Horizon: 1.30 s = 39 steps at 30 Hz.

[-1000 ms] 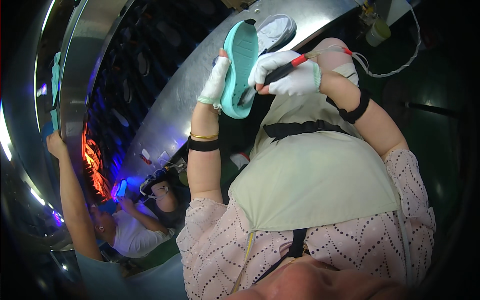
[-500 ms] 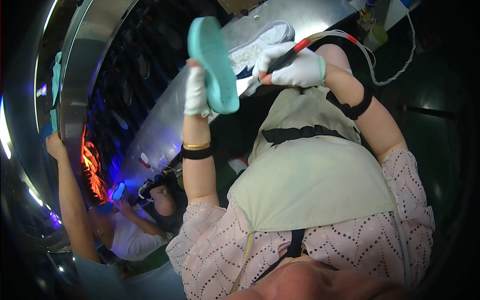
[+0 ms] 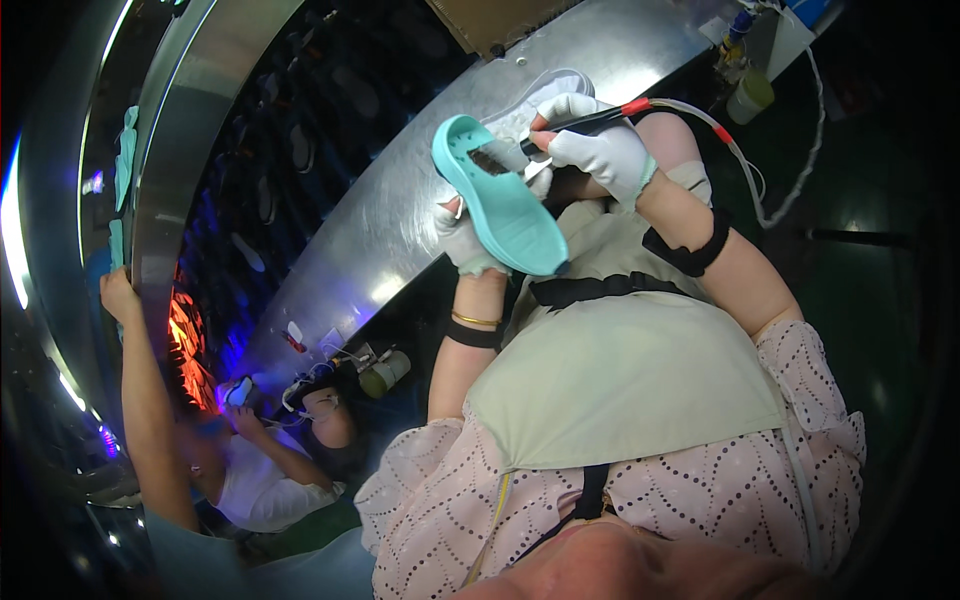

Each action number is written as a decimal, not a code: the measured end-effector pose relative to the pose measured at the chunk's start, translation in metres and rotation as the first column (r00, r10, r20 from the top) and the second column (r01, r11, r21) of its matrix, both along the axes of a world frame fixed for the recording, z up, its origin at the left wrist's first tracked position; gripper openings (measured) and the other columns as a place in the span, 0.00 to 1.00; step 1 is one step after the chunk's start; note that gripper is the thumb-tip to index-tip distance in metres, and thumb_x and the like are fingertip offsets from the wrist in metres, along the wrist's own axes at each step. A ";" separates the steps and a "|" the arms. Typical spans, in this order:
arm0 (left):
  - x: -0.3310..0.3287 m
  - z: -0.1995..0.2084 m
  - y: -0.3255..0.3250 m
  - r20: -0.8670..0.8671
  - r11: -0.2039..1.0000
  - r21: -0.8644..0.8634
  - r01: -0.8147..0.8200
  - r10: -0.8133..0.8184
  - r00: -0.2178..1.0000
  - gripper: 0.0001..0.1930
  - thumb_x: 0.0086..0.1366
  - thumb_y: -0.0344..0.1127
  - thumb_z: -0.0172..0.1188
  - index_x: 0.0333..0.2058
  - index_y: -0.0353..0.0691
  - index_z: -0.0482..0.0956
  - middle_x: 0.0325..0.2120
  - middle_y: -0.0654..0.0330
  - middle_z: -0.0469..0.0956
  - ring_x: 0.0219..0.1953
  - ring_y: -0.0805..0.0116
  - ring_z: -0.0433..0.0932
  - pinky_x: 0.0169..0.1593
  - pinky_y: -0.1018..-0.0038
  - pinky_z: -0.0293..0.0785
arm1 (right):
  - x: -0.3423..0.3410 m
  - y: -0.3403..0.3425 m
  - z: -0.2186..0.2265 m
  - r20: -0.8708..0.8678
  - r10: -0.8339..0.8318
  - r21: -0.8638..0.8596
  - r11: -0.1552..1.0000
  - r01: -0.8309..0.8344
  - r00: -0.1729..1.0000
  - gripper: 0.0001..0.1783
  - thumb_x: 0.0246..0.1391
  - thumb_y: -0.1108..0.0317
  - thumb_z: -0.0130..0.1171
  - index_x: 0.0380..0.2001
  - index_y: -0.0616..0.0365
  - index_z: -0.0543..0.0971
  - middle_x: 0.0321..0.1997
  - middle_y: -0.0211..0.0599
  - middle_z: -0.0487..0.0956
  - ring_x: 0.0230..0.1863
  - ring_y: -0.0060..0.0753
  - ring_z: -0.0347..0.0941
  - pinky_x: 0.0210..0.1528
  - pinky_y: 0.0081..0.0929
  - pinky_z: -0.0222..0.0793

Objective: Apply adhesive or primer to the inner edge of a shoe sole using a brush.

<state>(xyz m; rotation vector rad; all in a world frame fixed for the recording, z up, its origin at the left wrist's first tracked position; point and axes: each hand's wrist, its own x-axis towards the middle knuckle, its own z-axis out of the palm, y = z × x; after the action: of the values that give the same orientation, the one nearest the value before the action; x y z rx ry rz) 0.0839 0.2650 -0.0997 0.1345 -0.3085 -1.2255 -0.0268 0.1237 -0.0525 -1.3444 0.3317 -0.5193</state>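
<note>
My left hand (image 3: 462,238), in a white fingerless glove, holds a turquoise shoe sole (image 3: 522,232) from below and its left side. The sole's hollow inner face is turned up, with small holes near its far end. In my right hand (image 3: 605,158), gloved the same way, is a black and red handled glue brush (image 3: 588,125) with a hose on its back end. Its dark bristles lie inside the far part of the sole. Behind the hands, a sole-shaped tray (image 3: 565,82) with crumpled white material rests on the metal bench, partly covered.
The metal bench (image 3: 400,190) runs diagonally past a dark conveyor (image 3: 330,110) carrying shoe parts. A cardboard box (image 3: 490,22) stands at the far edge. The brush hose (image 3: 745,165) loops at right. At left, a co-worker's arm (image 3: 150,420) reaches turquoise soles; another person (image 3: 275,480) sits beyond.
My left hand has brought the sole right and nearer, turning its inner face up. The brush, held away from the sole before, now reaches inside it.
</note>
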 end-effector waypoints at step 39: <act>0.028 0.000 -0.005 0.363 0.826 0.362 -0.432 0.302 0.882 0.42 0.53 0.75 0.44 0.50 0.40 0.68 0.40 0.52 0.76 0.43 0.57 0.75 0.50 0.61 0.73 | -0.012 0.030 -0.011 0.043 0.180 -0.474 0.869 -0.138 0.983 0.06 0.46 0.73 0.63 0.31 0.59 0.79 0.31 0.34 0.78 0.34 0.25 0.74 0.40 0.22 0.69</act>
<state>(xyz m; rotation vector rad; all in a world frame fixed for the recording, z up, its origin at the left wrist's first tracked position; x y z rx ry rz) 0.1118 0.2595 -0.1002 0.7401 -0.2433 -0.8616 -0.0384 0.1541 -0.0639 -1.7974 0.0151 -0.5363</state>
